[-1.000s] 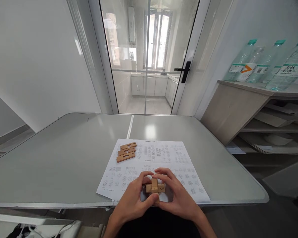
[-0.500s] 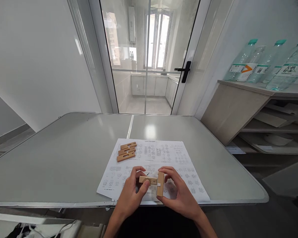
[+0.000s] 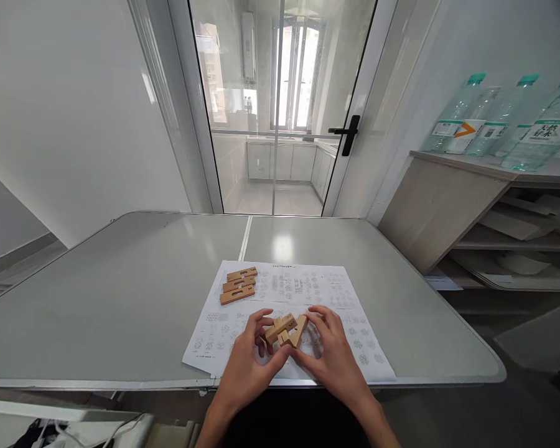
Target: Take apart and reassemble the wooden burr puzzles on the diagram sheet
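Between my two hands is a cluster of notched wooden puzzle pieces, tilted and crossing one another above the printed sheet. My left hand is closed around its left side, thumb at the lower edge. On the right, my right hand pinches the slanted wooden bar at that end between thumb and fingers. Exactly how the pieces interlock is partly covered by my fingers. Farther up the sheet, to the left, lie three loose wooden puzzle pieces with slots cut in them, side by side.
The printed sheet with small diagrams lies on a grey folding table. A glass door stands behind the table. To the right, a shelf unit carries several plastic bottles.
The held wooden pieces have been turned: the bar on the right was upright and now slants, and the left one is tilted up. Both hands have drawn closer, thumbs nearly meeting.
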A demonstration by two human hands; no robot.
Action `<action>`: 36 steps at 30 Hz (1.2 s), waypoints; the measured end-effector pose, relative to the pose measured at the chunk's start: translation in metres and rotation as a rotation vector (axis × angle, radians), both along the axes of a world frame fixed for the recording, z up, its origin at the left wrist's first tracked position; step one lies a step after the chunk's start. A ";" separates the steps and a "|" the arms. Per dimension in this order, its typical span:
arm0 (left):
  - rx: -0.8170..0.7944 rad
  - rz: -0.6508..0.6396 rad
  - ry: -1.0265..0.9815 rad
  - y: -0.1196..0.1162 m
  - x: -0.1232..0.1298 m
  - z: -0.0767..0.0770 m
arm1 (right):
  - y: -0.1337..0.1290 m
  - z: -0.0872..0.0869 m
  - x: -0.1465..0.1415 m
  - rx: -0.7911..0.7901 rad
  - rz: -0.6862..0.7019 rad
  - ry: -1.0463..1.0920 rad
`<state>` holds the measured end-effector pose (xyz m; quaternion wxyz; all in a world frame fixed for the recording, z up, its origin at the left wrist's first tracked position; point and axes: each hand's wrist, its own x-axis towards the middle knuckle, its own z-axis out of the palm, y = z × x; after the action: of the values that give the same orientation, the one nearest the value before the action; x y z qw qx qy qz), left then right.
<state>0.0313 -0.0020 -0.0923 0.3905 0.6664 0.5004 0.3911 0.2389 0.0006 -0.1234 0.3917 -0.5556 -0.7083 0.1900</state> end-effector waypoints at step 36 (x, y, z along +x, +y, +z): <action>0.048 -0.127 0.133 -0.004 0.002 0.014 | 0.001 0.010 0.013 -0.095 0.138 0.222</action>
<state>0.0330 -0.0064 -0.0778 0.3644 0.7304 0.4726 0.3322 0.2515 0.0014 -0.1137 0.4267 -0.4992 -0.6874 0.3101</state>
